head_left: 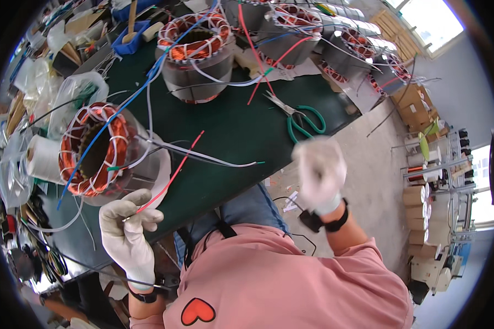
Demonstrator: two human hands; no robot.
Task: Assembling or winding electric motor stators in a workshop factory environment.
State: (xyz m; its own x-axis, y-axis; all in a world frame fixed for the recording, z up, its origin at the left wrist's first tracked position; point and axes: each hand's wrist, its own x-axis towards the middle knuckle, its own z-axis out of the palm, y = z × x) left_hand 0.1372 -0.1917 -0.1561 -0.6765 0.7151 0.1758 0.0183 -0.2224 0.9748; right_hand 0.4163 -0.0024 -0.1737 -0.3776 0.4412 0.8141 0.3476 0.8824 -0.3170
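My left hand (127, 233), in a white glove, pinches the lower end of a thin red wire (174, 174) between thumb and fingers; the wire slants up and away to the right. Just beyond it, a motor stator (142, 178) lies on its side, its copper winding ring (67, 156) laced with white cord and facing left. White and black leads run from it across the table, one ending in a green tip. My right hand (320, 171), also gloved, is smeared by motion off the table's edge. Green-handled scissors (306, 122) lie partly spread just beyond it.
Another stator (195, 74) stands upright at the dark green table's (233, 123) far side, with more stators (291, 38) behind it to the right. Blue, red and white leads cross above them. A white thread spool (43, 159) and plastic bags lie left. Racked spools (417, 205) stand right.
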